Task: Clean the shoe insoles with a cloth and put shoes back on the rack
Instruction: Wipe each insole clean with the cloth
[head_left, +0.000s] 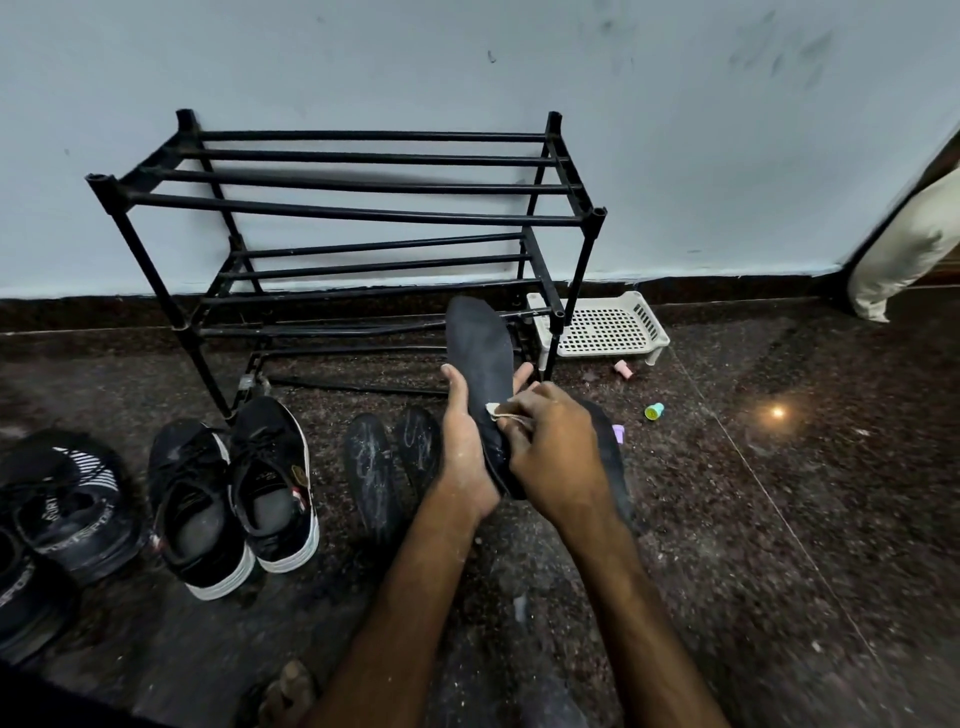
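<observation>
Insole (480, 353) stands upright in front of the rack (363, 208), gripped round its lower half by my left hand (465, 441). My right hand (556, 452) pinches a cloth (501, 410) against its face. Two more insoles (371, 467) lie on the floor (727, 519) beside black shoes (275, 467).

We extend both bare forearms forward, wrists close together. Our left hand (467, 447) grips the insole (480, 343) from behind, thumb up. Our right hand (553, 447), fingers curled, apparently pinches a cloth (500, 410) against it.
</observation>
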